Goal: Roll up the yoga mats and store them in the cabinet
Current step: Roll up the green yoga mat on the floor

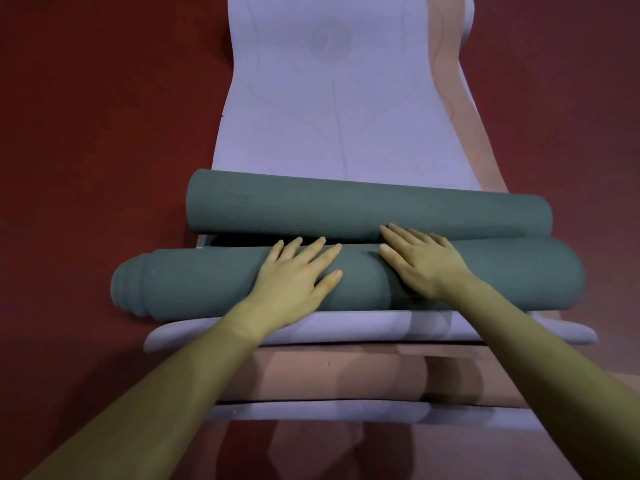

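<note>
A red floor (86,133) fills the frame's left and right edges. On it lies a stack of flat mats: one lavender mat (329,116) runs from the centre to the top edge, where it is cut off, and one peach mat (450,64) shows beneath it along the right side and again across the lower middle. Another pale lavender edge appears below the peach layer near the bottom; whether it belongs to a third flat mat is hard to tell.

Two green rolls lie across the centre, touching. The far green roll (346,206) is narrower; the near green roll (190,285) is thicker, its left end showing stepped layers. Whether they are one mat or two cannot be made out.

Two bare forearms reach up from the bottom corners. The left hand (294,275) and right hand (422,265) both press flat on the near roll, fingers straight and spread, gripping nothing; the right fingertips (389,230) touch the far roll.
</note>
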A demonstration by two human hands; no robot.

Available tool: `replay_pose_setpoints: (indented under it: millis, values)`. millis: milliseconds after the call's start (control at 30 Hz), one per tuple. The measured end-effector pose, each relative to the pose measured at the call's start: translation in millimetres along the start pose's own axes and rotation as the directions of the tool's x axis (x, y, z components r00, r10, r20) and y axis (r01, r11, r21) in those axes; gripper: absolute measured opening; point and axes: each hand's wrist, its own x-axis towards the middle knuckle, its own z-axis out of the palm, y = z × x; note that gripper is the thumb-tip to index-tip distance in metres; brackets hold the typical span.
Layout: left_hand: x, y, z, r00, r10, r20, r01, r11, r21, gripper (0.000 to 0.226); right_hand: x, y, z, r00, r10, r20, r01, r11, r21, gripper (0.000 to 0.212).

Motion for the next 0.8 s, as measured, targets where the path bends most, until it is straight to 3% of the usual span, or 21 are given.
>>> replay_pose_setpoints:
  millis: [133,367,533,700,800]
  values:
    - [2,22,-3,0.990,-0.124,0.069,0.126,0.992,-0.013,0.057,20,-8,-1,0.994,0.102,0.047,-0.104,0.994,0.037,0.061]
    - [33,21,2,0.976,-0.216,0.024,0.214,0.975,0.052,0.064,60,-14,-8,0.939,0.300,-0.168,-0.295,0.954,0.052,0.059]
    - [79,5,-3,0.967,-0.251,0.046,0.249,0.967,0.054,0.063,74,0,-8,0.939,0.247,-0.238,-0.231,0.969,0.092,0.063]
    - [113,-15,-10,0.960,-0.246,0.133,0.252,0.967,-0.034,0.067,75,13,-10,0.950,0.232,-0.210,-0.217,0.972,0.090,0.059]
    - [126,-23,-11,0.962,-0.248,0.112,0.256,0.965,-0.059,0.067,55,1,5,0.915,0.260,-0.308,-0.249,0.966,0.076,0.070]
